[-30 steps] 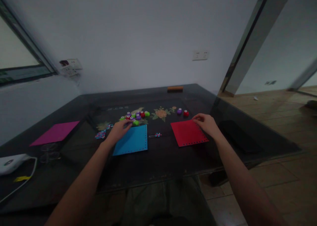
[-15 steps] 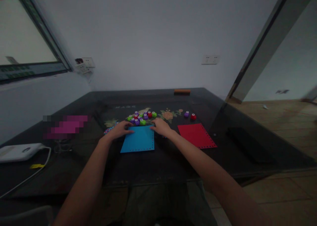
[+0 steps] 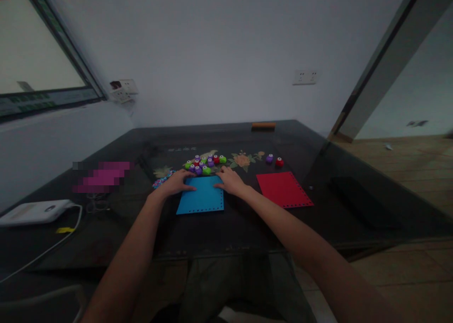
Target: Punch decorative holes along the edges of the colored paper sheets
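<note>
A blue sheet [image 3: 203, 198] with a row of holes along its near and right edges lies flat between my hands. My left hand [image 3: 179, 181] is at its far left corner, thumb over the sheet and fingers spread beyond it. At the far right corner, my right hand [image 3: 229, 179] has its thumb on the sheet and its fingers apart. Just past the fingertips sits a cluster of small round pieces [image 3: 204, 163] in green, purple and red, with white eye-like spots. A patterned item [image 3: 163, 179] is partly covered by my left hand.
To the right lies a red sheet [image 3: 283, 189] with edge holes; a purple piece [image 3: 270, 158] and a red piece [image 3: 279, 162] stand behind it. A dark flat object [image 3: 359, 202] is farther right. At left are a white device [image 3: 38, 212] with a cable and a pixelated pink patch [image 3: 104, 176].
The camera view has shifted slightly, so everything sits a little more to the right and higher. Both hands stay at the blue sheet's far corners.
</note>
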`<action>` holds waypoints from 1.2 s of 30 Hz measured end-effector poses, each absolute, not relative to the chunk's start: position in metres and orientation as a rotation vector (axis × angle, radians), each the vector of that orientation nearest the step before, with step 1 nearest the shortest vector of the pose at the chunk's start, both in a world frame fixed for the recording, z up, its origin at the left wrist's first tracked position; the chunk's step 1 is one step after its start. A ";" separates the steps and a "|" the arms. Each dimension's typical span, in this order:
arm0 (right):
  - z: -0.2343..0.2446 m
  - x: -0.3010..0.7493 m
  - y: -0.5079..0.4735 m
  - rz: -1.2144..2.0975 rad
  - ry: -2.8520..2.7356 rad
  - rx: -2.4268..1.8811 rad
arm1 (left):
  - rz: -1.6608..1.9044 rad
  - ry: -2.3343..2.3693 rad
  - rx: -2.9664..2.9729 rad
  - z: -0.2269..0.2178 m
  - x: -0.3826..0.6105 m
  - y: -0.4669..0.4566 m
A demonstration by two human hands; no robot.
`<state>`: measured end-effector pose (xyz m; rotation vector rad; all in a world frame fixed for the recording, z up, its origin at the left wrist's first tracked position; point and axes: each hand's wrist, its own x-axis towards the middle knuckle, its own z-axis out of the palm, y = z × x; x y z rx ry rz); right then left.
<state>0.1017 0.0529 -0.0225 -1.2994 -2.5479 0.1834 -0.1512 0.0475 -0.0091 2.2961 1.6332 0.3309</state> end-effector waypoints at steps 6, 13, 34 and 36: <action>-0.020 0.104 0.049 0.191 -2.530 -1.278 | 0.355 1.626 2.283 -0.007 -0.149 0.046; -0.019 0.103 0.048 0.261 -2.441 -1.238 | 0.330 1.649 2.275 -0.008 -0.149 0.046; -0.019 0.099 0.057 0.848 -2.080 -1.246 | 0.596 1.598 2.126 -0.005 -0.153 0.048; -0.020 0.100 0.059 1.044 -1.967 -1.176 | 0.721 1.601 2.039 -0.005 -0.156 0.052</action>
